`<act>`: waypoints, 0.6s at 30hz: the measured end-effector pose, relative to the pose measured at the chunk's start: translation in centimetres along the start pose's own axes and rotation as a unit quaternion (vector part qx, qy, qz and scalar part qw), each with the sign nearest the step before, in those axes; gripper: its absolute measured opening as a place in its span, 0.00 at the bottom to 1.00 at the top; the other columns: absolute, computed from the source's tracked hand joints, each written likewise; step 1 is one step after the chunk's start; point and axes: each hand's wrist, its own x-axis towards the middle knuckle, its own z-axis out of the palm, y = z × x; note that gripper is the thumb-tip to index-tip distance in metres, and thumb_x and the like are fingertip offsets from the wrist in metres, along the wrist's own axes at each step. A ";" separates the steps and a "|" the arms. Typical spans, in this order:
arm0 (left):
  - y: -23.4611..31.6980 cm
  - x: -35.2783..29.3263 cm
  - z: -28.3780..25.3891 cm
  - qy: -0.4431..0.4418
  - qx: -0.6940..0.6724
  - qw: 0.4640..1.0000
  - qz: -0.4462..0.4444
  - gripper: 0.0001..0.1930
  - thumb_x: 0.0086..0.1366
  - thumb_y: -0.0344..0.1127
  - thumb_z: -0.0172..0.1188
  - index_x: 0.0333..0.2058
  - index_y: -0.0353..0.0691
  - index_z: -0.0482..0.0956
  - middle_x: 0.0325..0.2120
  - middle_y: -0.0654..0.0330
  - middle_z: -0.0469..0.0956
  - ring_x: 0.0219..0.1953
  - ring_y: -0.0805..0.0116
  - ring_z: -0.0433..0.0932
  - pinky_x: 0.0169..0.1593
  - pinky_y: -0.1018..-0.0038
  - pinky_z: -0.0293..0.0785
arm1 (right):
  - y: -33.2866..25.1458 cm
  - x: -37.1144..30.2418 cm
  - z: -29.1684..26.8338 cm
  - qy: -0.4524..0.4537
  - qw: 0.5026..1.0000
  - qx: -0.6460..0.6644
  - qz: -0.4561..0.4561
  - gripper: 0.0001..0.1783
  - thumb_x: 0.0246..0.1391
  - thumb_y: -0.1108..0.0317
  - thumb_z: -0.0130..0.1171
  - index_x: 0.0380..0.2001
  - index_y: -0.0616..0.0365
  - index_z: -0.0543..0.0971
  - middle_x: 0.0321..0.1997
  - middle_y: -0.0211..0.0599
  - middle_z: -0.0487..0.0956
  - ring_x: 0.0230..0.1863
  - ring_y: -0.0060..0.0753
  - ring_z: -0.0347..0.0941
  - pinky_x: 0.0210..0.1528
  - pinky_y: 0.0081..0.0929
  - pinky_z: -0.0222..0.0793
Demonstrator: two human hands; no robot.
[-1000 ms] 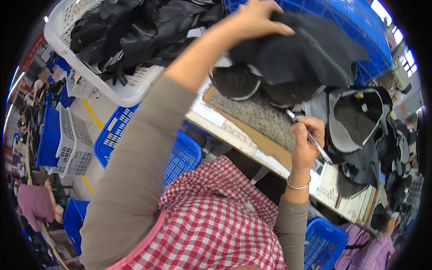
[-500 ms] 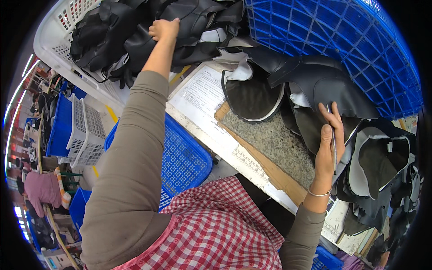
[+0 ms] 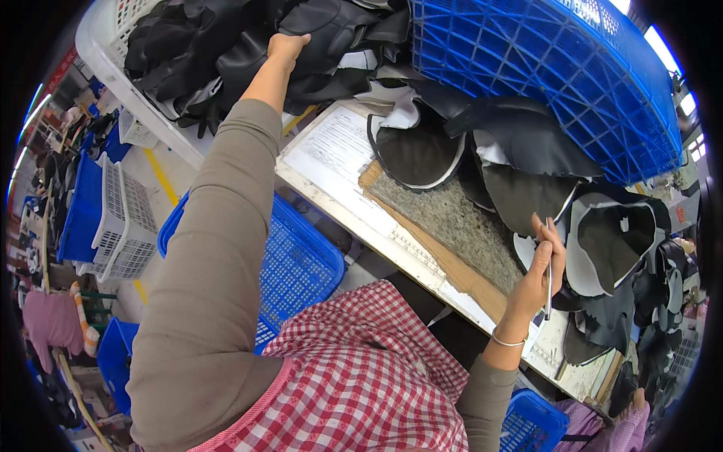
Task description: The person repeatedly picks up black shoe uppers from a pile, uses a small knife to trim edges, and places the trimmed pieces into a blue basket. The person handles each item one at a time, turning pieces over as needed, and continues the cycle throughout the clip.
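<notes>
My left hand [image 3: 287,50] reaches into the pile of black leather shoe uppers [image 3: 248,64] at the far left. Its fingers are closed on the edge of one upper, partly hidden from above. In my right hand [image 3: 544,271] a slim silver pen [image 3: 549,290] lies between the fingers, pointing away from me. That hand hovers over the right part of the table. Beyond it, a stitched black upper [image 3: 520,139] with a dark lining rests on a grey stone slab [image 3: 444,215]. Another upper [image 3: 614,237], pale-edged and open, lies to its right.
A white basket [image 3: 94,38] holds the pile. A blue crate [image 3: 527,68] stands tilted at the back. A printed sheet [image 3: 324,151] and a wooden strip [image 3: 429,256] lie before the slab. Below the table sits a blue basket [image 3: 301,256]. Someone's pink-checked sleeve [image 3: 629,433] shows at lower right.
My right hand has drawn back from the stitched upper toward me, still with the pen. My left hand has shifted slightly right on the pile. The whole view has turned a little.
</notes>
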 end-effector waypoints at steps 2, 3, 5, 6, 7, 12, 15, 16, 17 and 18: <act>-0.1 -0.1 0.0 -0.069 -0.025 0.997 0.010 0.32 0.49 0.42 0.81 0.46 0.22 0.81 0.43 0.45 0.83 0.46 0.51 0.82 0.53 0.60 0.76 | -0.2 -0.9 -0.6 0.008 1.000 0.006 0.011 0.15 0.74 0.64 0.49 0.49 0.64 0.79 0.50 0.47 0.85 0.67 0.43 0.69 0.71 0.41 0.61; 0.7 -0.6 0.1 -0.117 -0.033 0.993 -0.003 0.31 0.49 0.42 0.81 0.45 0.23 0.82 0.42 0.46 0.84 0.44 0.52 0.83 0.53 0.60 0.76 | -0.2 -1.2 -0.8 0.011 1.000 0.009 0.018 0.15 0.74 0.64 0.49 0.49 0.64 0.79 0.50 0.48 0.85 0.67 0.42 0.70 0.71 0.41 0.61; 3.7 -1.8 0.0 -0.189 -0.088 0.978 0.005 0.28 0.58 0.39 0.76 0.50 0.25 0.79 0.50 0.48 0.81 0.51 0.55 0.81 0.57 0.61 0.76 | -0.4 -1.4 -0.8 0.009 1.000 0.018 0.021 0.15 0.75 0.64 0.48 0.49 0.64 0.79 0.49 0.49 0.85 0.66 0.41 0.71 0.71 0.40 0.61; 5.8 -2.6 -0.3 -0.179 -0.195 0.964 0.021 0.19 0.58 0.36 0.74 0.42 0.28 0.80 0.38 0.52 0.82 0.40 0.59 0.81 0.47 0.65 0.77 | -0.6 -1.4 -0.6 0.005 1.000 0.021 0.016 0.15 0.75 0.65 0.48 0.49 0.64 0.79 0.49 0.49 0.85 0.65 0.41 0.71 0.71 0.40 0.61; 7.7 -3.6 -0.9 -0.167 -0.301 0.938 0.036 0.11 0.58 0.32 0.71 0.33 0.30 0.82 0.27 0.56 0.82 0.29 0.64 0.81 0.38 0.68 0.77 | -0.7 -1.3 -0.4 0.002 1.000 0.019 0.008 0.15 0.75 0.65 0.48 0.49 0.64 0.79 0.49 0.48 0.85 0.65 0.41 0.72 0.71 0.40 0.61; 9.9 -10.5 -4.5 -0.240 -0.625 0.741 -0.049 0.21 0.70 0.38 0.60 0.55 0.29 0.76 0.54 0.45 0.80 0.55 0.48 0.80 0.62 0.51 0.75 | -2.2 -1.5 2.6 -0.056 0.998 0.013 -0.001 0.13 0.75 0.67 0.47 0.46 0.61 0.79 0.49 0.42 0.85 0.62 0.39 0.74 0.69 0.37 0.62; 7.2 -15.6 -3.8 -0.283 -0.676 0.678 -0.065 0.23 0.75 0.42 0.55 0.61 0.33 0.73 0.59 0.47 0.78 0.61 0.48 0.76 0.67 0.49 0.71 | -2.7 -1.6 6.3 -0.160 0.987 0.006 -0.011 0.13 0.69 0.66 0.57 0.52 0.57 0.80 0.53 0.39 0.84 0.60 0.36 0.75 0.64 0.34 0.68; 6.2 -17.6 -3.3 -0.301 -0.674 0.668 -0.095 0.24 0.76 0.44 0.54 0.61 0.31 0.72 0.56 0.48 0.79 0.58 0.47 0.78 0.66 0.48 0.71 | -2.8 -1.4 8.0 -0.183 0.983 0.013 -0.019 0.16 0.66 0.65 0.61 0.55 0.55 0.79 0.55 0.40 0.83 0.59 0.38 0.76 0.63 0.34 0.69; 5.5 -19.7 -2.2 -0.281 -0.677 0.678 -0.065 0.19 0.68 0.37 0.67 0.52 0.30 0.78 0.51 0.52 0.82 0.52 0.58 0.82 0.59 0.62 0.77 | -2.8 -1.2 9.7 -0.205 0.978 0.019 -0.027 0.21 0.63 0.64 0.65 0.57 0.53 0.79 0.57 0.42 0.82 0.58 0.39 0.77 0.62 0.34 0.69; 4.7 -22.0 -2.1 -0.311 -0.640 0.702 -0.025 0.14 0.74 0.36 0.60 0.53 0.35 0.79 0.49 0.55 0.84 0.51 0.61 0.83 0.59 0.62 0.79 | -2.9 -1.0 11.6 -0.214 0.977 -0.019 -0.013 0.26 0.60 0.63 0.68 0.60 0.54 0.76 0.59 0.44 0.80 0.59 0.43 0.76 0.63 0.36 0.69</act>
